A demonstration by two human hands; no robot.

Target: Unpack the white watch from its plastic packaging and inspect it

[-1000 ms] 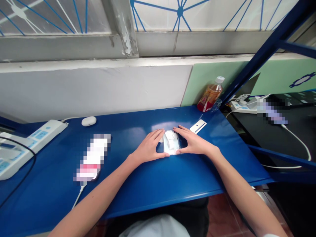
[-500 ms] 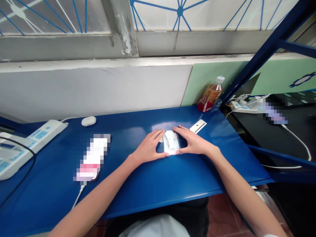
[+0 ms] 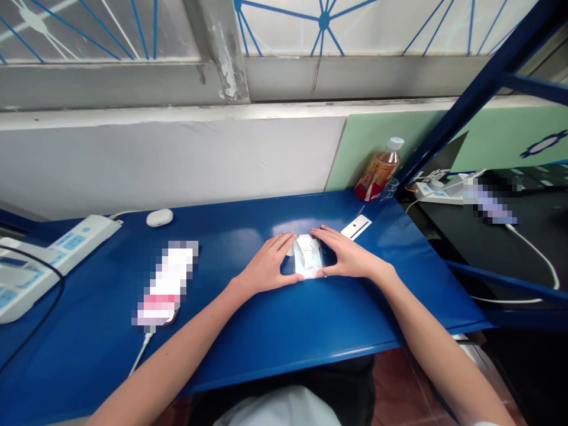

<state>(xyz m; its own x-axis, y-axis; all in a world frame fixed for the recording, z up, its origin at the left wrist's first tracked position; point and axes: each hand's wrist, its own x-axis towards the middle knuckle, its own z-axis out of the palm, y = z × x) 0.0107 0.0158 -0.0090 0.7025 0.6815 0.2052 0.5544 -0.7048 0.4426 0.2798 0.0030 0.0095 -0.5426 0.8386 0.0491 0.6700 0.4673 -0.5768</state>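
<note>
Hardly anything has changed in the last second: the left hand [image 3: 266,263] and the right hand [image 3: 348,254] are in the same spots, and the small clear packet [image 3: 315,270] between them has not moved, so the work looks to be at a pause. The packet lies flat on the blue desk [image 3: 248,337], with a white piece [image 3: 306,249] showing in it (it looks a bit like a folded strap, but it is too bright to be sure). Each hand makes a wide C, with a big gap between thumb and fingers. The thumb tips touch the packet's two near corners, and the fingertips sit by its far end. Neither hand is closed around it, and I can't see how hard they press. A white card [image 3: 356,226] with a dark stripe lies just past the right hand. As for words, none can be read. The drink bottle [image 3: 377,176] has a red and orange label, but its marks are too small. The phone [image 3: 168,284] has its screen blurred out, the power strip [image 3: 73,242] has blue patches, and the green board [image 3: 492,142] has a gear-shaped mark. No brand name shows.
</note>
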